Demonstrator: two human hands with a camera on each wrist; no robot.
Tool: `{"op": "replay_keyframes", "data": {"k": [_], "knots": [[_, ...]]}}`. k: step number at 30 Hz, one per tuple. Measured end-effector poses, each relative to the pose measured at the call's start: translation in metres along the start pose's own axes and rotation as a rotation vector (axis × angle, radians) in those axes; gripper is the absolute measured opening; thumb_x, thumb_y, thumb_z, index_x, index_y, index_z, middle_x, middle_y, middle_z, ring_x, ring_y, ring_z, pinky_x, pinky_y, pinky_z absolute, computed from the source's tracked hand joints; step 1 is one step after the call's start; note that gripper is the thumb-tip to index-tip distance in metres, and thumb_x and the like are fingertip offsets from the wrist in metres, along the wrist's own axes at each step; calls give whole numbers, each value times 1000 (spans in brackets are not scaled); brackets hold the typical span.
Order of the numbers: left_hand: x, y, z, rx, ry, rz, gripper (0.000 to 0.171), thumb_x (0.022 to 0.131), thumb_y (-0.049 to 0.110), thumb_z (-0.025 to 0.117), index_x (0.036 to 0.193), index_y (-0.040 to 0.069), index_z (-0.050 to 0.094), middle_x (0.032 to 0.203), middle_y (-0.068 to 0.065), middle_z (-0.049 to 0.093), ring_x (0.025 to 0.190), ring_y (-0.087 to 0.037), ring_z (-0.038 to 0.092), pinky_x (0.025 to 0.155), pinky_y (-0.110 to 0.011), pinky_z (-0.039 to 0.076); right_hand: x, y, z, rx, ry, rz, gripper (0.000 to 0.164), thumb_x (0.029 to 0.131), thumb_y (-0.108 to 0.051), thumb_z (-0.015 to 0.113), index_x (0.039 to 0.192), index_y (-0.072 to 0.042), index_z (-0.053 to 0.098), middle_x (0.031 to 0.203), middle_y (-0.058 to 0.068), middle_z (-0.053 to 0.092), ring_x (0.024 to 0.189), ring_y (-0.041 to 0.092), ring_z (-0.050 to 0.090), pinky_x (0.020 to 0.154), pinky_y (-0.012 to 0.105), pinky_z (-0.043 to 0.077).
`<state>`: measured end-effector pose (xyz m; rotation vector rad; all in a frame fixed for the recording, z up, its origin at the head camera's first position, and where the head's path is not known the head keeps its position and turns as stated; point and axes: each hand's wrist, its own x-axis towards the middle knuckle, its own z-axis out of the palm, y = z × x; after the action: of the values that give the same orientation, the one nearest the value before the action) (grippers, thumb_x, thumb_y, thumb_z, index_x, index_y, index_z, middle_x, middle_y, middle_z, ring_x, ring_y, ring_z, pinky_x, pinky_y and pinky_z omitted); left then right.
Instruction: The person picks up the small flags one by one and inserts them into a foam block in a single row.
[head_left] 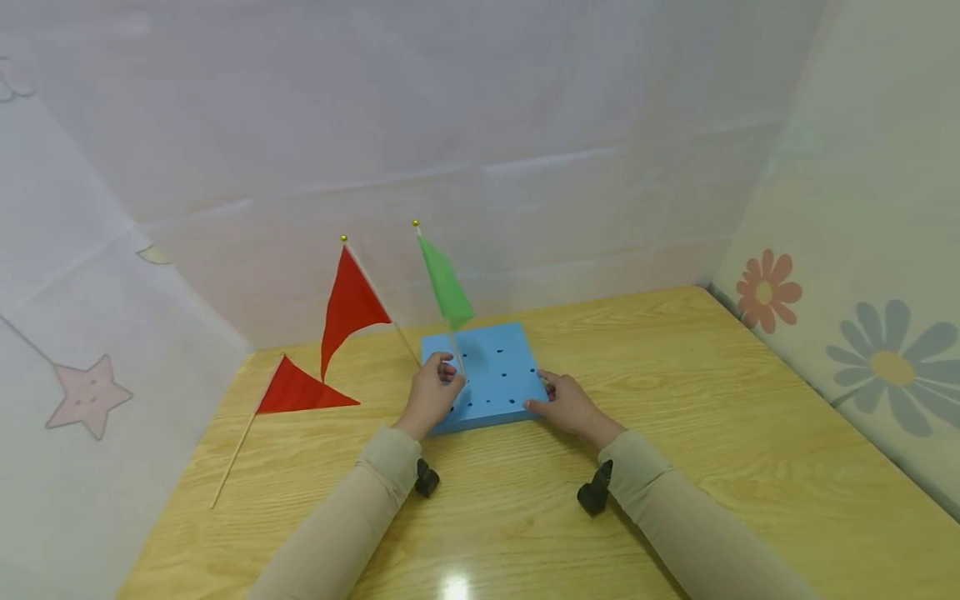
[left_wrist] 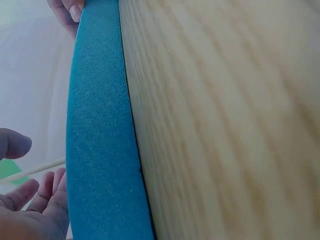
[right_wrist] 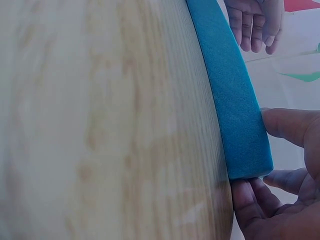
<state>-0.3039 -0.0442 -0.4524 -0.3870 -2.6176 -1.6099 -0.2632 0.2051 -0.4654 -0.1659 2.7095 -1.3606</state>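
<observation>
Indoor tabletop work area; wider room type not determinable. Indicators: wood-grain table [head_left: 675, 375], creased pale rear covering [head_left: 525, 92], and side coverings [head_left: 862, 183] printed with a cartoon star [head_left: 90, 396] at left and flowers [head_left: 892, 367] at right

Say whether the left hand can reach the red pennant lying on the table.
Likely yes: the left hand appears to hold nothing, and only tabletop shows between it and that red pennant.
</observation>
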Motion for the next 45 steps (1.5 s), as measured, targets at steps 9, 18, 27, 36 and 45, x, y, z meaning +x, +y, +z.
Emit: {"op": "replay_keyframes", "data": {"k": [9, 18, 27, 36, 45], "knots": [[-9, -2, -6, -36, -41, -1, 46, 99, 12, 68, 140, -3, 52, 116, -16, 61, 110, -33, 61, 87, -45, 55, -1, 0, 0, 0, -12, -1, 72, 98, -17, 72, 153, 12, 37, 105, 18, 55, 96, 29, 49, 82, 44, 43], [-23, -1, -23, -53, -69, 16, 49, 101, 16, 69, 143, -3, 50, 122, -20, 61, 115, -35, 60, 91, -47, 54, 2, 1, 1, -6, 1, 27, 72, 98, -16, 72, 155, 10, 36, 110, 19, 54, 102, 31, 49, 88, 46, 43], [-37, -9, -44, -32, -59, 8, 49, 101, 13, 69, 142, -4, 51, 124, -22, 60, 116, -34, 59, 95, -48, 53, 3, 1, 1, -5, -3, 11, 72, 98, -17, 72, 154, 11, 37, 119, 24, 56, 107, 33, 52, 90, 48, 46], [-50, -24, -69, -39, -25, -40, 50, 101, 12, 69, 145, 1, 49, 128, -21, 59, 118, -33, 58, 99, -50, 50, 3, 2, 0, -27, 0, 1, 71, 98, -17, 71, 154, 11, 36, 117, 23, 58, 103, 31, 51, 88, 48, 46], [-67, -33, -93, -53, -2, -79, 53, 102, 18, 69, 147, 1, 47, 131, -21, 57, 122, -35, 57, 99, -47, 51, 1, 2, 0, -5, -9, 16, 72, 99, -17, 71, 155, 10, 35, 126, 27, 56, 113, 36, 53, 94, 51, 46]]}}
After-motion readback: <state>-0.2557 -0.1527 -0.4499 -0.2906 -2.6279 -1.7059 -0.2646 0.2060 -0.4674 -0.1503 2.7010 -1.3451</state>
